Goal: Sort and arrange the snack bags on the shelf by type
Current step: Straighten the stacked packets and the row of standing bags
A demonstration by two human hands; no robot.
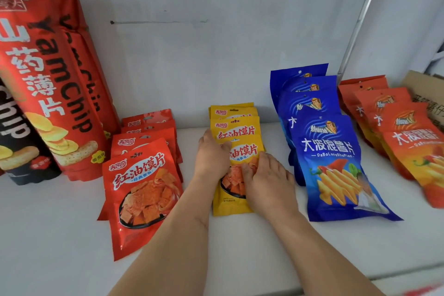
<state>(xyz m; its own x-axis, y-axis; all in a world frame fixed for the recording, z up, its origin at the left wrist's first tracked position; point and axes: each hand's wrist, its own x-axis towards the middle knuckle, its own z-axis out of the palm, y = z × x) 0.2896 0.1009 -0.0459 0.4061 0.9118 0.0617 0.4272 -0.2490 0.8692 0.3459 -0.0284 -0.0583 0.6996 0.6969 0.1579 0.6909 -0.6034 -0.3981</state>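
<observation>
- White shelf [60, 235] runs under everything I see, with both of my forearms reaching in from the near edge.
- My right hand [269, 182] lies flat with straight fingers on the lower right of the front yellow bag [234, 204].
- My left hand [212, 156] presses on that bag's upper left, thumb across its printed face; fingers lie loosely, not clamped.
- The yellow bags [234, 125] overlap in a row toward the wall.
- Left of them, a row of red bags [141, 190]; right of them, blue bags [331, 158], then orange bags [413, 146] at the far right.
- Far left, tall red Yam Chip packs [48, 74] stand against the wall beside a black pack [16, 127].
</observation>
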